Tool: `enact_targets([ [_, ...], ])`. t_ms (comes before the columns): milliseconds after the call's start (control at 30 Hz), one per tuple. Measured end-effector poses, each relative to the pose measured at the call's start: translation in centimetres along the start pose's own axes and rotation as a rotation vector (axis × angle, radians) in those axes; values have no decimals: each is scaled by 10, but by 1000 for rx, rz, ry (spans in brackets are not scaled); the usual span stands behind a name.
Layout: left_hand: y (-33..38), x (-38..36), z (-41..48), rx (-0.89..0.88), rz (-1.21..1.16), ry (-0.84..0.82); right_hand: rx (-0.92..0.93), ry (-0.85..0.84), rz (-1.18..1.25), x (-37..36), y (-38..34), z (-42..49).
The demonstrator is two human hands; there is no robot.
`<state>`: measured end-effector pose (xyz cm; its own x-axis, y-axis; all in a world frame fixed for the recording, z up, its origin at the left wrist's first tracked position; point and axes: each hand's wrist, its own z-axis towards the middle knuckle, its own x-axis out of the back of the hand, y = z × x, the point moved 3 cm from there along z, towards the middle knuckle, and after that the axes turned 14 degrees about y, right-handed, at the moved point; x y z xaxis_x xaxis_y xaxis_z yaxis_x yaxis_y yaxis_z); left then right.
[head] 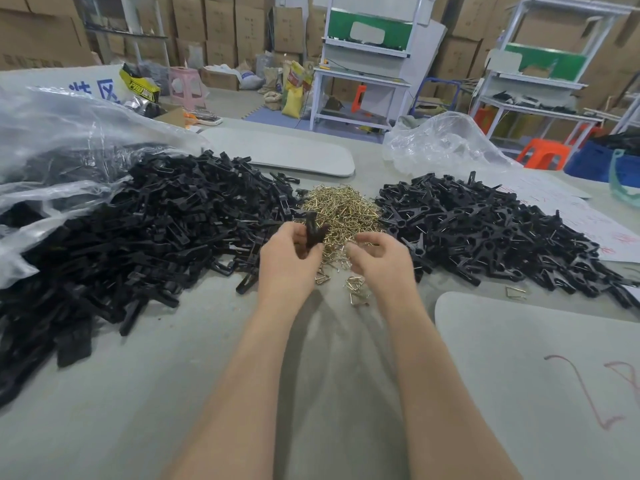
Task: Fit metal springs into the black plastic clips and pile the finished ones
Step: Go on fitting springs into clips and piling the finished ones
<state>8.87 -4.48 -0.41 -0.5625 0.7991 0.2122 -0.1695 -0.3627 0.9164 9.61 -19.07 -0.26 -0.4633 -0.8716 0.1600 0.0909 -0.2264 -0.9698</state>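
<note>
We are gripping one black clip in our left hand, fingers curled. Our right hand is hovering half-curled over the springs; contents unclear.

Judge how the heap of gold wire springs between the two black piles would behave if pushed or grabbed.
The spring heap looks tangled, bent wires interlocked, so a grab would probably lift a clump rather than one. The stray springs near the right hand suggest pieces scatter easily. Thin wire: likely light and stiff.
</note>
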Motion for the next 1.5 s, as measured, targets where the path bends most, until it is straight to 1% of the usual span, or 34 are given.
enact_targets([
  [67, 2, -6, -5, -93, 70, -91, -135, -14, 211, 6, -2, 2],
  [100, 3, -8, -8, -128, 105, -134, -164, -8, 260, 9, -3, 3],
  [167, 4, -11, -10, -192, 178, -181, -173, 1, 275, 12, -6, 4],
  [300, 5, -12, -12, -261, 222, -201, -127, 7, 173, 12, -8, 4],
  [400, 6, -12, -14, -291, 222, -205, -2, 27, -63, 12, -7, 5],
  [467, 7, -11, -14, -303, 223, -195, 45, 32, -133, 11, -7, 5],
  [567, 8, -12, -14, -324, 243, -194, 70, 42, -157, 8, -8, 3],
  [700, 7, -11, -14, -328, 263, -176, 17, 72, -107, 11, -8, 5],
  [833, 6, -11, -14, -322, 273, -168, 45, 33, -138, 10, -8, 4],
  [1000, 7, -13, -14, -351, 296, -209, 113, -4, -199, 2, -9, 0],
  [1067, 6, -12, -13, -342, 282, -222, 108, -31, -216, 1, -9, 0],
  [1100, 6, -11, -13, -331, 258, -234, 53, -65, -178, 3, -8, 1],
  [1200, 9, -8, -12, -317, 148, -300, -294, -278, 79, 9, -4, 0],
  [1267, 13, -6, -12, -312, 79, -334, -468, -391, 214, 14, -2, -1],
  [1333, 16, -5, -13, -306, 22, -361, -553, -515, 259, 14, 2, -3],
  [1433, 20, -2, -14, -345, -8, -376, -614, -720, 272, 11, 9, -10],
  [1500, 24, 0, -15, -403, -5, -365, -607, -776, 327, 9, 11, -10],
])
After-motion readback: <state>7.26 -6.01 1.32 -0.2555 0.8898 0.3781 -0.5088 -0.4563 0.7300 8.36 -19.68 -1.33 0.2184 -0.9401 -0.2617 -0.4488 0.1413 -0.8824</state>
